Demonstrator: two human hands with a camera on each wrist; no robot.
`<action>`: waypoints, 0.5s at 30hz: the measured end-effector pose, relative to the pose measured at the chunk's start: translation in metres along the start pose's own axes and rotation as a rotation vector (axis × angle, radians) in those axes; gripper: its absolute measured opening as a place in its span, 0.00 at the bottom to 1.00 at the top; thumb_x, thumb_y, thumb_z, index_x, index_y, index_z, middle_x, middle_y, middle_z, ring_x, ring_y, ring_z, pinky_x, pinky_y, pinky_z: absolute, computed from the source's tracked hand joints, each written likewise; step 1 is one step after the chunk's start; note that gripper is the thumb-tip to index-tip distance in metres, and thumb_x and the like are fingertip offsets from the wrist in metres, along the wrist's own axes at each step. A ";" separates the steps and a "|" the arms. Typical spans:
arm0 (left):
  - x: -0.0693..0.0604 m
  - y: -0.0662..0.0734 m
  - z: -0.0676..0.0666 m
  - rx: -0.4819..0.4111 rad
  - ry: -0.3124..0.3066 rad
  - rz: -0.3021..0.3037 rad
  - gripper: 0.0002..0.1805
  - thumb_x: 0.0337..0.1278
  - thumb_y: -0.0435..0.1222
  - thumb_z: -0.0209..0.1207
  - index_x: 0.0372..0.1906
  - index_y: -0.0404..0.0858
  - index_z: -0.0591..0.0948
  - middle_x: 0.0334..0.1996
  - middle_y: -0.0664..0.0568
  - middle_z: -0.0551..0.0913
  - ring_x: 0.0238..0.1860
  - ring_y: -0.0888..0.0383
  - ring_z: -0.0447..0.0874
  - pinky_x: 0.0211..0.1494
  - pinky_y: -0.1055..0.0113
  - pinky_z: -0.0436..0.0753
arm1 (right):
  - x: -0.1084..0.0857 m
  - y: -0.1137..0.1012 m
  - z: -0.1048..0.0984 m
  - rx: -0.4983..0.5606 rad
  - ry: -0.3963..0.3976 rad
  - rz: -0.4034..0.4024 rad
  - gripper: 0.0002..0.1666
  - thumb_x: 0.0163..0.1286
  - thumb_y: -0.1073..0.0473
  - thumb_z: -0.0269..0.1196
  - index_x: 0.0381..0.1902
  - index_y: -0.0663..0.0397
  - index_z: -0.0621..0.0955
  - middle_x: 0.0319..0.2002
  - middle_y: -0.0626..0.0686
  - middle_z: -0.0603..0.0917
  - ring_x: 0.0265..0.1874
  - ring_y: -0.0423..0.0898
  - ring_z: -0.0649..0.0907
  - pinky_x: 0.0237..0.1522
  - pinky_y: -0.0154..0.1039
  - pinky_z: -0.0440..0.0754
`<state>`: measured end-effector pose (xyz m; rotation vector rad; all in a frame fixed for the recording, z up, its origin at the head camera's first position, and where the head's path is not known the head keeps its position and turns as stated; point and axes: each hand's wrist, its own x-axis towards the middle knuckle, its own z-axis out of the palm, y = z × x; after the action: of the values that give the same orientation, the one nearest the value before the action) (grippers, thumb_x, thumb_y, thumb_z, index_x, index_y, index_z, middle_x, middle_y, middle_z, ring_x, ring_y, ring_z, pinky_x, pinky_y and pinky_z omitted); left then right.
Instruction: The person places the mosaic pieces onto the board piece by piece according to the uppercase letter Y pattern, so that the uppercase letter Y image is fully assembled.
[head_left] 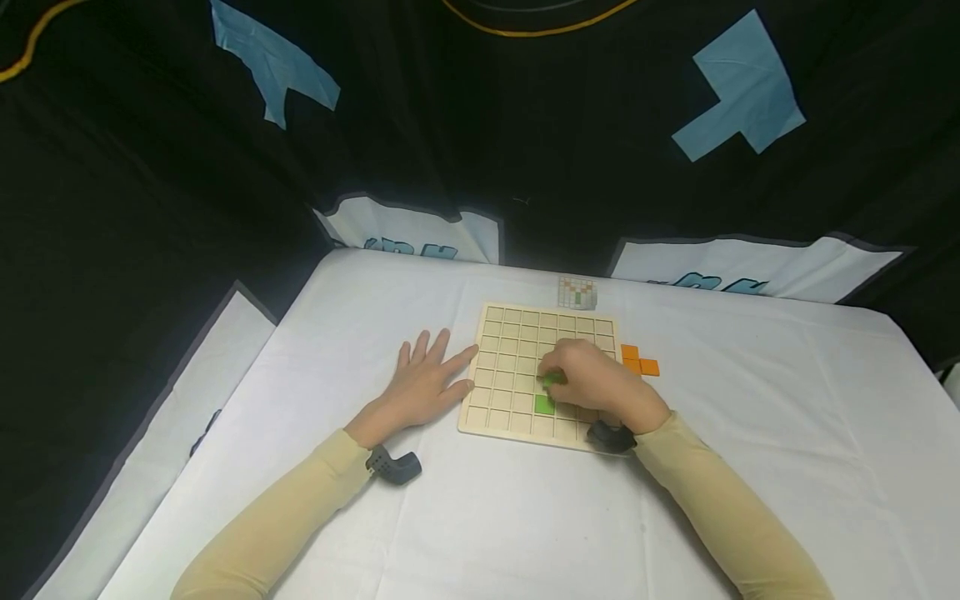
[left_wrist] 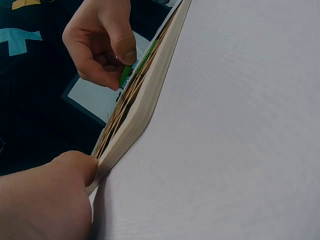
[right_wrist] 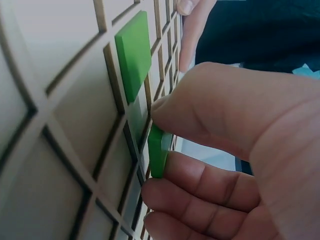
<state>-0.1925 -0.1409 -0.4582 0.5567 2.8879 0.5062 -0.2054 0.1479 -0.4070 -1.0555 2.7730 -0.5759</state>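
Observation:
A wooden grid board (head_left: 510, 364) lies on the white table. My right hand (head_left: 600, 379) pinches a green square tile (right_wrist: 158, 150) between thumb and fingers, just above the grid. Nearer me, a second green tile (head_left: 544, 405) sits in one of the board's cells. My left hand (head_left: 420, 387) lies spread on the cloth at the board's left side, its thumb and index finger touching the edge. In the left wrist view, the left thumb (left_wrist: 77, 165) rests against the board's rim. Part of the grid is hidden under my right hand.
Several orange tiles (head_left: 632, 360) lie against the board's right side. Behind the board is a small card (head_left: 577, 293) printed with a coloured grid pattern. Dark curtains with blue tape (head_left: 742, 92) hang beyond the table's far edge.

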 end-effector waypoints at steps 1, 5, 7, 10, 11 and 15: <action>0.000 0.000 0.000 0.000 0.000 0.000 0.34 0.75 0.56 0.43 0.81 0.53 0.60 0.82 0.34 0.44 0.81 0.28 0.34 0.78 0.27 0.37 | 0.000 -0.001 0.000 0.002 -0.004 0.001 0.15 0.57 0.69 0.67 0.42 0.55 0.90 0.38 0.49 0.88 0.35 0.43 0.78 0.45 0.40 0.81; -0.001 0.000 0.000 -0.002 0.001 0.002 0.34 0.75 0.56 0.44 0.80 0.53 0.60 0.82 0.33 0.45 0.81 0.28 0.34 0.78 0.27 0.37 | 0.000 -0.002 0.002 0.004 -0.002 -0.022 0.14 0.55 0.70 0.66 0.40 0.55 0.89 0.36 0.48 0.87 0.34 0.43 0.77 0.43 0.38 0.80; -0.001 0.001 0.000 -0.001 0.000 0.001 0.34 0.75 0.56 0.43 0.80 0.53 0.60 0.82 0.33 0.45 0.81 0.28 0.34 0.78 0.27 0.37 | 0.000 -0.003 0.003 0.004 0.002 -0.033 0.14 0.55 0.71 0.66 0.39 0.55 0.89 0.34 0.48 0.87 0.34 0.43 0.77 0.42 0.38 0.80; -0.001 0.001 0.000 0.004 -0.003 -0.001 0.34 0.76 0.56 0.43 0.81 0.53 0.60 0.82 0.34 0.44 0.81 0.28 0.34 0.78 0.27 0.37 | 0.000 -0.002 0.005 -0.003 0.011 -0.040 0.14 0.55 0.71 0.66 0.39 0.55 0.89 0.35 0.48 0.87 0.34 0.43 0.77 0.43 0.38 0.80; -0.001 0.002 0.000 0.004 -0.004 -0.001 0.34 0.76 0.56 0.43 0.81 0.53 0.60 0.82 0.34 0.44 0.81 0.28 0.34 0.78 0.28 0.37 | 0.000 -0.003 0.005 -0.006 0.013 -0.037 0.15 0.55 0.71 0.66 0.40 0.55 0.90 0.36 0.48 0.88 0.34 0.43 0.78 0.43 0.38 0.81; -0.001 0.002 -0.002 0.002 -0.006 -0.001 0.34 0.76 0.56 0.43 0.81 0.53 0.60 0.82 0.34 0.44 0.81 0.28 0.34 0.78 0.28 0.37 | 0.000 -0.004 0.005 -0.005 0.012 -0.020 0.15 0.56 0.70 0.67 0.42 0.55 0.90 0.38 0.50 0.89 0.36 0.44 0.80 0.45 0.40 0.82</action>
<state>-0.1914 -0.1395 -0.4559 0.5559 2.8836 0.5005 -0.2019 0.1436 -0.4104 -1.0858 2.7784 -0.5796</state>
